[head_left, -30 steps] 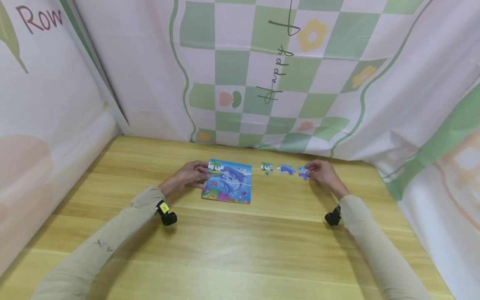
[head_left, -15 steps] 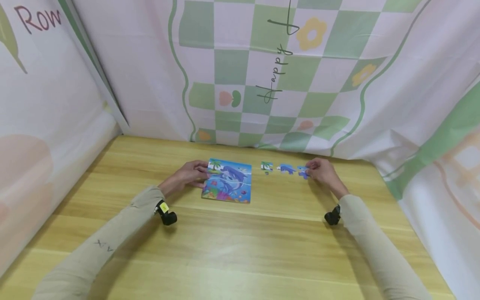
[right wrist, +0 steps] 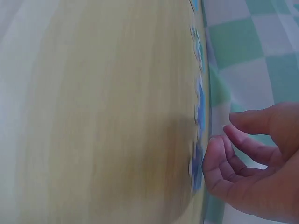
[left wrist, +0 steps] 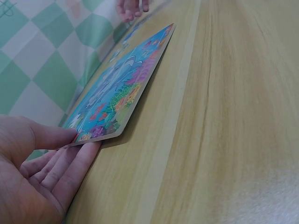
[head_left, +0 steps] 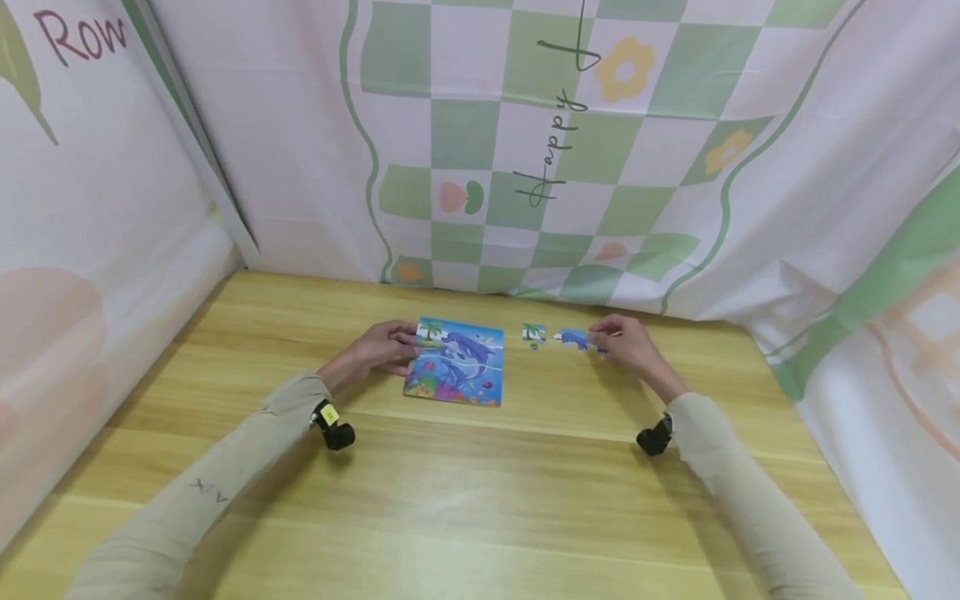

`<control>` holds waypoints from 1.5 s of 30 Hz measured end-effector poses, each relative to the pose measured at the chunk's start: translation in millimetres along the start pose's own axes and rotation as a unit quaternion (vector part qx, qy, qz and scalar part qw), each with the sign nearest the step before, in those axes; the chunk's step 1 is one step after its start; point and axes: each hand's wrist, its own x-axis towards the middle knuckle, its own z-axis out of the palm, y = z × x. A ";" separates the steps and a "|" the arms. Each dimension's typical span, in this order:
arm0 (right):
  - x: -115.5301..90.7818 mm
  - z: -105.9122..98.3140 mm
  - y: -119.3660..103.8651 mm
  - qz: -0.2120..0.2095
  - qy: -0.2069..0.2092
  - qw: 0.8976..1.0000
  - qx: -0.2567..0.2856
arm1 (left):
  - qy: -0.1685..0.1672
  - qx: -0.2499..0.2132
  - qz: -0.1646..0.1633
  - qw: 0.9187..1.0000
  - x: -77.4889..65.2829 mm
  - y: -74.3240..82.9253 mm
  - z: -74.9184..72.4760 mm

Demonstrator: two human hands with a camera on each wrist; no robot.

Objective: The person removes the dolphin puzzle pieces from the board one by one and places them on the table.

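Note:
My left hand (head_left: pixel 381 348) holds the left edge of a flat puzzle board (head_left: pixel 454 363) with a dolphin and coral picture. In the left wrist view the thumb lies on top of the board and the fingers are beneath it. To the board's right, puzzle pieces lie in a row: a palm-tree piece (head_left: pixel 533 332), a dolphin piece (head_left: pixel 573 337) and a blue piece (right wrist: pixel 195 168). Just above that blue piece is my right hand (head_left: pixel 626 342), hiding most of it in the head view. Its fingers are loosely bent, with a gap between thumb and fingertips and nothing held.
The wooden table (head_left: pixel 465 500) carries the board and the pieces near its back. A checkered curtain (head_left: pixel 517 208) hangs close behind the row of pieces. More printed cloth (head_left: pixel 97 333) closes off the left side.
My right hand has moved left from the blue piece's right edge, now covering most of it and reaching the dolphin piece's side. The left hand and the board look unmoved.

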 end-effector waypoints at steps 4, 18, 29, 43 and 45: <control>-0.1 16.7 -13.1 -0.023 -0.017 1.000 0.013 | 0.003 -0.004 -0.004 1.000 0.2 1.1 -0.3; -1.0 83.0 -62.6 -0.120 -0.080 0.988 -0.062 | -0.001 -0.006 -0.014 1.000 0.6 1.7 -1.2; 5.0 130.7 -107.5 -0.162 -0.105 0.980 -0.038 | -0.002 -0.016 -0.020 1.000 3.0 4.2 -1.1; 11.8 174.5 -139.7 -0.126 -0.131 0.983 -0.036 | -0.011 -0.015 -0.011 1.000 7.9 2.1 -3.0; 12.6 176.1 -141.0 -0.124 -0.130 0.983 -0.034 | -0.014 -0.012 -0.010 1.000 8.7 1.2 -4.3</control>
